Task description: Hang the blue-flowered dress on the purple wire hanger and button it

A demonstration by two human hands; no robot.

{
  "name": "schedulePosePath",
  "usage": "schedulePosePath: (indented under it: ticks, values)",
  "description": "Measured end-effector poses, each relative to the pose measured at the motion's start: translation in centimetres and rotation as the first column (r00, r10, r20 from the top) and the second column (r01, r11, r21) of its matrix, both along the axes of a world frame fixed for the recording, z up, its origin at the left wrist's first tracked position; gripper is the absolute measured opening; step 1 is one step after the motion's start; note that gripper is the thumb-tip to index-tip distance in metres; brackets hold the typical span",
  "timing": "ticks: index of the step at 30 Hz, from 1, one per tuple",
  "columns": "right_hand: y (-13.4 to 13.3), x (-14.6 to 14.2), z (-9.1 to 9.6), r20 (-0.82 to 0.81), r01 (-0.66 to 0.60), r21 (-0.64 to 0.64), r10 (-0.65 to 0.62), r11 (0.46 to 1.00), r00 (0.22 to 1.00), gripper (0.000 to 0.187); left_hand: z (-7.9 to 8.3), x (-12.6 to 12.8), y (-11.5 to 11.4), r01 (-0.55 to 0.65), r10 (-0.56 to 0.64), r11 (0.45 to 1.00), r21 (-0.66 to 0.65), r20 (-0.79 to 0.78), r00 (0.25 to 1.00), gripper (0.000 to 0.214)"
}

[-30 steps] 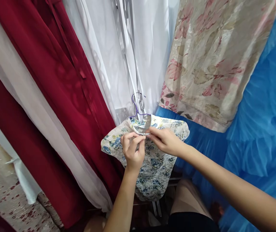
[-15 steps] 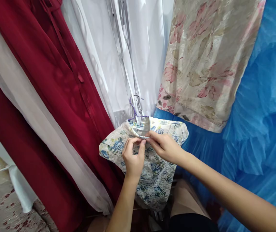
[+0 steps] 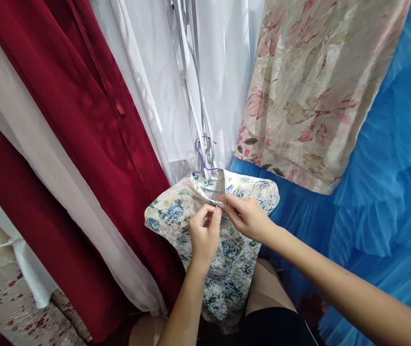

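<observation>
A white garment with blue and yellow flowers (image 3: 229, 250) hangs from a purple hanger (image 3: 201, 156), its neckline facing me. My left hand (image 3: 205, 233) is closed in a pinch at the front of the neckline, thumb and forefinger pressed together on the edge. Right beside it, my right hand (image 3: 247, 216) grips the same edge between thumb and fingers. A tiny shiny piece shows where the fingertips meet; whether it is a zip pull or a fastener I cannot tell. The fingers cover part of the neckline.
Dark red fabric (image 3: 72, 129) and pale sheer cloth (image 3: 47, 158) hang on the left. White garments with long straps (image 3: 191, 62) hang behind. To the right are a beige garment with pink flowers (image 3: 309, 105) and blue ruffled tulle (image 3: 381, 206).
My left hand has shifted slightly right and down, its fingers closing more tightly at the neckline. The right hand keeps its hold. The view has shifted a little.
</observation>
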State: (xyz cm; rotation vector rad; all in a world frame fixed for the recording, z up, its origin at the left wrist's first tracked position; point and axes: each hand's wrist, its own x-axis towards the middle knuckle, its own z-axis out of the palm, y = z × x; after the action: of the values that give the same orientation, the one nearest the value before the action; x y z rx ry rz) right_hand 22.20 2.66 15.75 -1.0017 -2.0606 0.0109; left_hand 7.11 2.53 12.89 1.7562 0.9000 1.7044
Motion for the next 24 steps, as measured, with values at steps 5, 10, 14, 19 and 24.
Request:
schedulePosePath:
  ticks: [5,10,14,19,24]
  values:
    - [0.4,0.6,0.6,0.018,0.006,0.073,-0.008,0.997,1.0,0.027,0.3,0.4,0.6,0.045,-0.04,0.995,-0.085,0.056,0.998,0.024]
    - [0.9,1.2,1.5,-0.028,0.045,0.184,-0.04,0.982,0.999,0.027,0.8,1.1,1.9,0.084,-0.072,0.989,-0.121,0.1,0.992,0.025]
    - [0.9,1.2,1.7,-0.124,0.052,0.162,-0.032,0.985,0.992,0.024,0.2,1.4,2.9,0.108,-0.098,0.98,-0.165,0.067,0.993,0.027]
    - [0.4,1.1,2.4,-0.403,-0.041,0.08,0.07,0.996,0.912,0.019,-3.9,1.6,3.3,0.116,-0.131,0.961,-0.251,-0.046,0.99,0.022]
    - [0.9,2.7,1.9,-0.738,-0.24,-0.063,0.117,0.969,0.665,0.024,-10.8,2.0,1.0,0.099,-0.161,0.937,-0.336,-0.161,0.974,0.022]
